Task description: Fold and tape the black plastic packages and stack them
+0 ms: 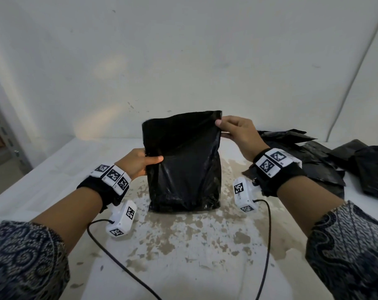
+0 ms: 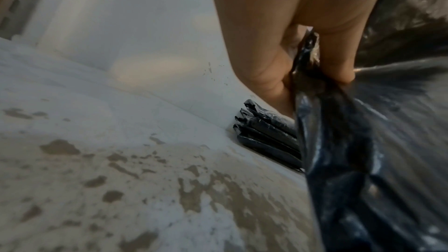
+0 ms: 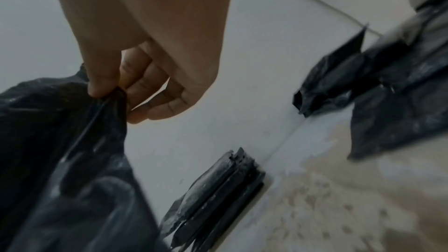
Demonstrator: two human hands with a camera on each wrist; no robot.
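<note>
A black plastic package (image 1: pixel 183 161) stands upright on the worn white table (image 1: pixel 194 245), its bottom resting on the surface. My left hand (image 1: pixel 140 162) pinches its left edge about halfway up, thumb on the near face; the left wrist view shows that pinch on the plastic (image 2: pixel 308 68). My right hand (image 1: pixel 233 132) pinches the top right corner, thumb in front, as the right wrist view shows (image 3: pixel 109 91). A stack of folded black packages (image 2: pixel 269 137) (image 3: pixel 218 193) lies against the wall behind the held one, hidden in the head view.
A loose pile of black plastic packages (image 1: pixel 326 163) (image 3: pixel 387 87) lies on the table to the right. Cables (image 1: pixel 123 267) run from the wrist cameras across the near table. A grey metal shelf upright (image 1: pixel 6 135) stands at the far left.
</note>
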